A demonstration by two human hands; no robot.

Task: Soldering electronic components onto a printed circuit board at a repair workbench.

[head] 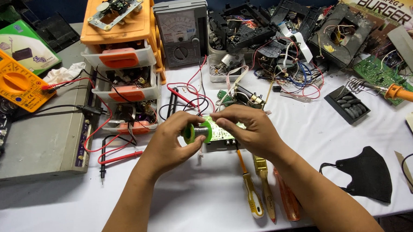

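Observation:
My left hand [168, 143] holds a green spool of solder wire [197, 132] just above the white table. My right hand [249, 128] meets it from the right, fingers pinched at the spool's wire end. Directly under and behind the hands lies a small green circuit board [222, 136] with metal sockets at its front edge. Red and black probe leads [187, 96] trail across the table behind the spool.
Screwdrivers and a brush [260, 183] lie by my right forearm, a black face mask [367, 174] further right. An orange drawer unit [122, 54], an analogue meter [180, 33], a yellow multimeter [12, 82], a soldering iron [403, 93] and heaps of dismantled parts [282, 34] crowd the back.

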